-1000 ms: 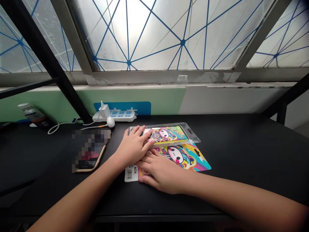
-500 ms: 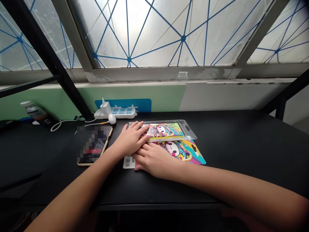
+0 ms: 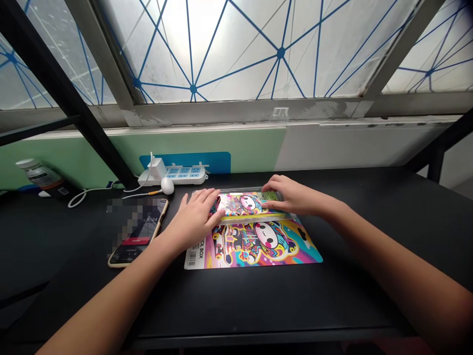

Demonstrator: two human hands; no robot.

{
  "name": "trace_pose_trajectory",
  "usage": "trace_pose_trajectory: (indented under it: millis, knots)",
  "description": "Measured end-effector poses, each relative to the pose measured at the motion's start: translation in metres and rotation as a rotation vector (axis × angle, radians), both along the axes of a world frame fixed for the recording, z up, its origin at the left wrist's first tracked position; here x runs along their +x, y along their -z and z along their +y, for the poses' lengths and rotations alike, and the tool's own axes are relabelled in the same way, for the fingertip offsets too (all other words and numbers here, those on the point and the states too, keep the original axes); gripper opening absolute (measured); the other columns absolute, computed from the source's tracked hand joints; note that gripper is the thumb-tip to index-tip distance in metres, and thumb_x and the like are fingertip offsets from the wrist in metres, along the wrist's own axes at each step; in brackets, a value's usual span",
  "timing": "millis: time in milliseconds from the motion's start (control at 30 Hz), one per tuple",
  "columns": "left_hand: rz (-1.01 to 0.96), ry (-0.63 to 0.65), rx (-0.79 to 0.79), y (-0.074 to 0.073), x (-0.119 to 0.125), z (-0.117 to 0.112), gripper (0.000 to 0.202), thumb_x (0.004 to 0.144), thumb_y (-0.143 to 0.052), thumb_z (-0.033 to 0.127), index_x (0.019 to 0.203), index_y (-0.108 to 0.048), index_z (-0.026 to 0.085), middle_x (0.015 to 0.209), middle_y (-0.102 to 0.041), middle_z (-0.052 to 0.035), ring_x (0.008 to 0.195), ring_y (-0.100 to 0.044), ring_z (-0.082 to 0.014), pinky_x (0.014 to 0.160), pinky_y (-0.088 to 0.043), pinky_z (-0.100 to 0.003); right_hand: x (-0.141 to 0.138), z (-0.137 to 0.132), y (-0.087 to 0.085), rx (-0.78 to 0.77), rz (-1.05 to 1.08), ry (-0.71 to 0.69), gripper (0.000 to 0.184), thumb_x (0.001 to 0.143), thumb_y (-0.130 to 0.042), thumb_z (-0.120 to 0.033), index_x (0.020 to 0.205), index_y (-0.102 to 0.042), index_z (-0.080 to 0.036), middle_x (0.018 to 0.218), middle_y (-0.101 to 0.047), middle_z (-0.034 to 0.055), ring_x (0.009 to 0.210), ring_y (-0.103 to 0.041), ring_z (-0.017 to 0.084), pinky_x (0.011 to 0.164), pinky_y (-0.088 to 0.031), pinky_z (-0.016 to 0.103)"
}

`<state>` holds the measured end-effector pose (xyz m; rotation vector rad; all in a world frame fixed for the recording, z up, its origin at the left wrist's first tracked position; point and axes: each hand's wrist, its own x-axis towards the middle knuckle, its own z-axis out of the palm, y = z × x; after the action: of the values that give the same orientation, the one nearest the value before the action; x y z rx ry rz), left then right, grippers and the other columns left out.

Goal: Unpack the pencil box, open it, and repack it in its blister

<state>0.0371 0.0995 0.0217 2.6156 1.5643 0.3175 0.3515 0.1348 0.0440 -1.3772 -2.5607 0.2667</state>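
Observation:
A colourful pencil box in a clear plastic blister pack [image 3: 246, 204] lies on the black desk [image 3: 369, 236]. Just in front of it lies a flat printed cardboard insert [image 3: 254, 244] with a cartoon face and a barcode. My left hand [image 3: 194, 217] rests flat on the pack's left end, fingers stretched out. My right hand [image 3: 291, 195] curls over the pack's right end, its fingers pressed on the plastic edge.
A phone [image 3: 136, 236] lies left of my left hand. Behind it are a white power strip [image 3: 179, 175] with a charger and cable, and a small white round thing [image 3: 167, 185]. A bottle [image 3: 40, 175] lies at the far left. A frosted window runs along the back.
My right hand has lifted off the cardboard insert and moved to the right end of the blister pack. The insert now shows in full. My left hand stays on the pack.

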Motion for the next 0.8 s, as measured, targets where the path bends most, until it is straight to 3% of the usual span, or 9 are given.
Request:
trace_pose_trajectory:
  millis: [200,300,467,567,667,800]
  knots:
    - [0.006,0.005,0.021,0.002,0.002,-0.002,0.055,0.107,-0.034,0.048,0.156,-0.039,0.023,0.163,-0.042,-0.0104,0.150,-0.035,-0.0330,0.118,-0.024,-0.071,0.001,-0.002,-0.001,-0.146,-0.028,0.025,0.073,0.076,-0.069,-0.073,0.130,-0.066,-0.025,0.127,-0.059,0.0140,0.118,-0.056,0.037,0.096,-0.053,0.048]
    - [-0.006,0.014,0.040,0.002,0.001,-0.002,0.056,0.107,-0.036,0.049,0.156,-0.038,0.023,0.162,-0.043,-0.0106,0.150,-0.036,-0.0335,0.117,-0.024,-0.073,-0.001,-0.001,-0.001,-0.125,-0.031,0.053,0.071,0.072,-0.073,-0.071,0.127,-0.066,-0.027,0.126,-0.059,0.0128,0.116,-0.056,0.036,0.093,-0.053,0.049]
    - [-0.046,0.029,0.114,-0.001,-0.001,-0.002,0.057,0.105,-0.045,0.048,0.155,-0.038,0.021,0.156,-0.051,-0.0129,0.145,-0.043,-0.0349,0.115,-0.025,-0.075,-0.003,-0.002,0.002,0.048,-0.019,0.047,0.062,0.065,-0.084,-0.063,0.111,-0.066,-0.025,0.125,-0.062,0.0117,0.119,-0.056,0.038,0.100,-0.045,0.056]
    - [-0.088,0.024,0.189,-0.007,-0.007,0.000,0.061,0.102,-0.053,0.048,0.154,-0.038,0.019,0.152,-0.055,-0.0154,0.140,-0.048,-0.0348,0.114,-0.028,-0.072,-0.007,-0.008,0.004,0.175,-0.019,0.041,0.056,0.065,-0.087,-0.052,0.107,-0.061,-0.025,0.128,-0.063,0.0111,0.121,-0.058,0.038,0.112,-0.030,0.064]
    - [-0.130,0.033,0.261,-0.011,-0.016,0.004,0.059,0.097,-0.066,0.044,0.147,-0.048,0.019,0.137,-0.066,-0.0153,0.129,-0.058,-0.0343,0.113,-0.031,-0.070,-0.014,-0.016,0.004,0.280,-0.032,0.016,0.040,0.074,-0.082,-0.039,0.103,-0.057,-0.025,0.117,-0.070,0.0073,0.106,-0.067,0.033,0.119,-0.017,0.065]
    - [-0.186,0.098,0.372,-0.017,-0.022,0.008,0.045,0.090,-0.077,0.034,0.130,-0.062,0.020,0.117,-0.074,-0.0104,0.111,-0.067,-0.0303,0.112,-0.031,-0.069,-0.022,-0.029,-0.008,0.496,-0.042,-0.058,0.025,0.086,-0.072,-0.023,0.107,-0.057,-0.023,0.103,-0.072,0.0056,0.095,-0.069,0.028,0.117,-0.029,0.061]
